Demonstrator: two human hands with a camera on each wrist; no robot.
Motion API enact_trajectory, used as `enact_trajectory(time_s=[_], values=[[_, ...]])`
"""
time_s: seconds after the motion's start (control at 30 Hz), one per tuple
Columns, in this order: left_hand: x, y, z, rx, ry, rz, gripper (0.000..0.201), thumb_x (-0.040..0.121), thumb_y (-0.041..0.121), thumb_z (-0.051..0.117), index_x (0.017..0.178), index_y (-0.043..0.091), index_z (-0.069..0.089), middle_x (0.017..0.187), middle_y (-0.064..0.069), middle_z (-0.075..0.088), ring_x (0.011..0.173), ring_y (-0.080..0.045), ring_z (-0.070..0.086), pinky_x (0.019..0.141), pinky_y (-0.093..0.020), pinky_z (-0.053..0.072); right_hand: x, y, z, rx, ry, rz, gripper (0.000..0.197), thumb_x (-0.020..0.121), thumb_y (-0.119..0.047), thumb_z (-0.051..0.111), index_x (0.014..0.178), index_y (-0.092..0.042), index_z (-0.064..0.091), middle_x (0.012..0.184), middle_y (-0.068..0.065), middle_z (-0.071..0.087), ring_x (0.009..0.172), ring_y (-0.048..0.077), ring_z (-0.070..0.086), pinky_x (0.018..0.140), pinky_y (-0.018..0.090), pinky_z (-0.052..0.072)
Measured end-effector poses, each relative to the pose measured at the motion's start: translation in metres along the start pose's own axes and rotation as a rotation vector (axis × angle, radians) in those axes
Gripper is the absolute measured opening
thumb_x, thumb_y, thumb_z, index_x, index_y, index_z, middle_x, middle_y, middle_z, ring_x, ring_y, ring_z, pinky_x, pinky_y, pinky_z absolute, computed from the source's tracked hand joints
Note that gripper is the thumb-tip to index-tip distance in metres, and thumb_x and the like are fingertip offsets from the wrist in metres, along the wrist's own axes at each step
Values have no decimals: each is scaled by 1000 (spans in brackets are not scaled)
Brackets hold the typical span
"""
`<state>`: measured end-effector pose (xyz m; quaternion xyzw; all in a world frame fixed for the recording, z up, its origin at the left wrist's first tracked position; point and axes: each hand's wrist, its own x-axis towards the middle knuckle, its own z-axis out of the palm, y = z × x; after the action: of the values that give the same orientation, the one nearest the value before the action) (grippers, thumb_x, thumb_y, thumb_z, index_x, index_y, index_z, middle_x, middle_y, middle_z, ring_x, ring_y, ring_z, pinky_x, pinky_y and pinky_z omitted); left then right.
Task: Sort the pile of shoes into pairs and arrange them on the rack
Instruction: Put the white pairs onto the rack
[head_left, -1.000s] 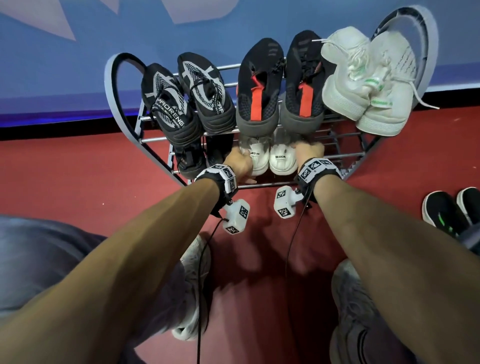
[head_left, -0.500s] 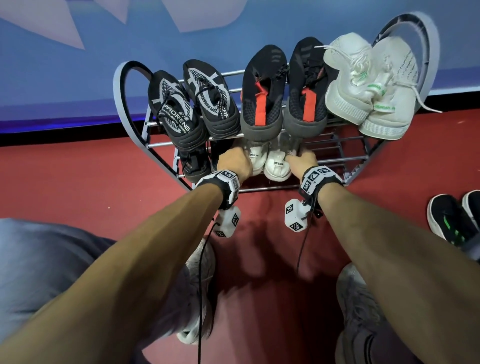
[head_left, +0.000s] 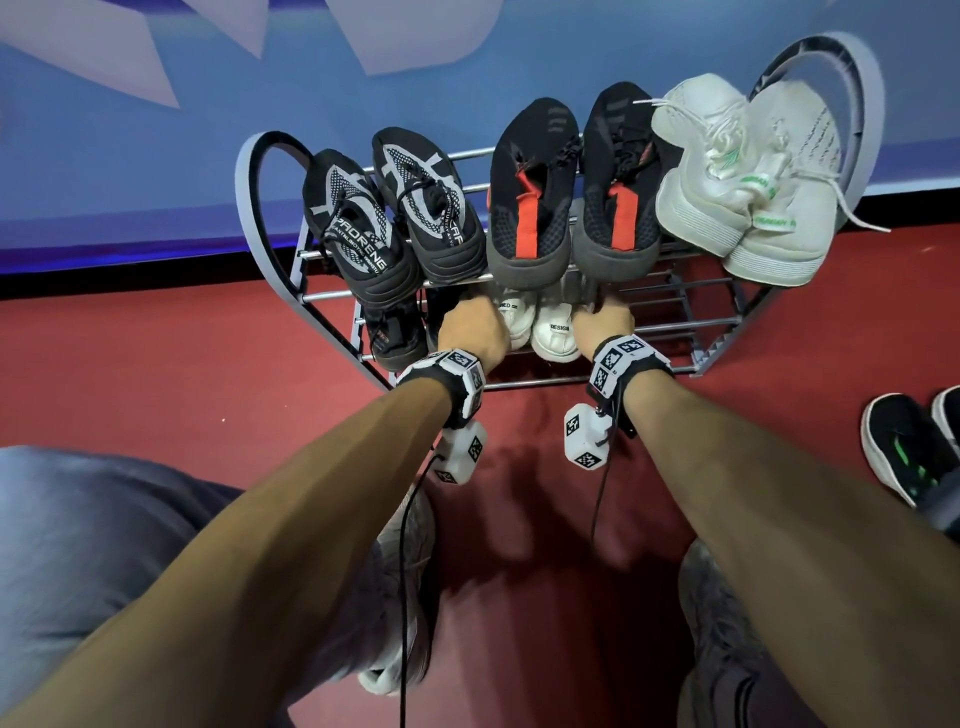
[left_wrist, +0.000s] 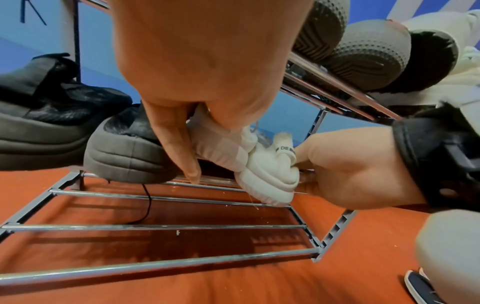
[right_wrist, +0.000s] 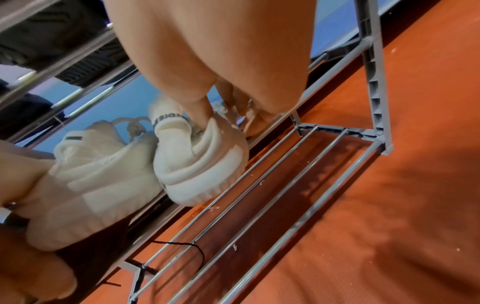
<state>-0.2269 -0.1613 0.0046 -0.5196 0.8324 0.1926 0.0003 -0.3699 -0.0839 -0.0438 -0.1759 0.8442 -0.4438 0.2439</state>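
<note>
A grey metal shoe rack (head_left: 727, 323) stands against the blue wall. On its middle shelf sit two white shoes, heels toward me. My left hand (head_left: 470, 332) grips the left white shoe (head_left: 517, 318) from its outer side, thumb along the shoe's side (left_wrist: 221, 144). My right hand (head_left: 602, 325) holds the right white shoe (head_left: 553, 332), thumb inside its collar (right_wrist: 200, 164) and fingers on the outside. The top shelf carries a black-and-white patterned pair (head_left: 384, 223), a black pair with red tabs (head_left: 561, 197) and a white pair with green tags (head_left: 743, 176).
A black pair (head_left: 392, 332) sits on the middle shelf left of my left hand. The bottom shelf's bars (left_wrist: 155, 226) carry no shoes. Black shoes with green marks (head_left: 909, 447) lie on the red floor at the right. My own feet (head_left: 405, 571) are near the rack.
Both hands have slid the two white shoes further in under the top shelf, and less of each shoe shows in the head view.
</note>
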Motion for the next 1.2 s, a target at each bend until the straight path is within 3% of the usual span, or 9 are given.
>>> enact_trajectory(time_s=[0.23, 0.33, 0.43, 0.57, 0.67, 0.73, 0.97, 1.1, 1.2], values=[[-3, -1, 0, 18, 25, 27, 26, 91, 11, 51, 113, 0, 59, 119, -25, 64, 109, -46, 61, 83, -44, 50, 8, 7, -6, 119, -62, 34, 43, 87, -3, 60, 129, -14, 63, 115, 7, 68, 105, 23, 60, 81, 20, 37], [-5, 0, 1, 44, 55, 47, 25, 90, 10, 53, 112, 1, 58, 119, -24, 64, 108, -47, 61, 81, -44, 49, 6, 10, -7, 129, -68, 14, 44, 85, -3, 61, 126, -18, 64, 104, 3, 66, 104, 26, 62, 83, 25, 42], [1, -1, 1, 14, 21, -27, 26, 89, 12, 56, 112, 1, 61, 119, -22, 65, 109, -44, 62, 83, -43, 52, 5, 9, -7, 127, -81, 23, 44, 86, -10, 64, 128, -22, 63, 114, 6, 69, 106, 28, 63, 87, 29, 46], [3, 0, 5, -23, -1, -42, 25, 89, 14, 60, 111, 2, 63, 116, -23, 67, 106, -44, 64, 81, -42, 53, 7, 11, -7, 77, -87, 43, 39, 81, -21, 71, 120, -24, 66, 105, 4, 72, 98, 29, 67, 84, 32, 51], [2, -1, 8, -37, -4, -46, 28, 88, 16, 65, 112, 2, 62, 116, -22, 67, 106, -43, 64, 79, -41, 52, 9, 14, -13, 112, -127, 68, 37, 81, -17, 72, 118, -21, 67, 98, 1, 69, 93, 25, 65, 87, 32, 51], [2, -3, 7, -46, -2, -26, 26, 91, 15, 59, 112, 1, 62, 116, -24, 67, 106, -45, 63, 77, -38, 48, 9, 13, -17, 123, -153, 52, 37, 82, -17, 73, 119, -17, 67, 98, 0, 66, 91, 21, 62, 87, 30, 49], [0, -4, 2, -76, 13, 2, 29, 99, 18, 47, 110, -3, 64, 114, -27, 67, 104, -46, 63, 77, -38, 45, 5, 8, -17, 43, -205, 80, 31, 81, -22, 74, 111, -17, 69, 109, 8, 72, 103, 28, 67, 95, 36, 51], [-2, -2, -2, -52, -9, 19, 30, 98, 19, 48, 112, -3, 63, 114, -27, 67, 105, -46, 63, 80, -40, 48, 4, 6, -23, 7, -241, 57, 36, 85, -24, 74, 119, -15, 67, 115, 8, 71, 107, 27, 65, 90, 28, 47], [2, -1, -7, 16, -85, 24, 31, 98, 20, 48, 111, -3, 64, 113, -25, 68, 105, -44, 64, 75, -36, 45, 1, 3, -26, -32, -264, 44, 42, 87, -26, 72, 127, -15, 63, 121, 8, 68, 112, 27, 63, 88, 26, 43]])
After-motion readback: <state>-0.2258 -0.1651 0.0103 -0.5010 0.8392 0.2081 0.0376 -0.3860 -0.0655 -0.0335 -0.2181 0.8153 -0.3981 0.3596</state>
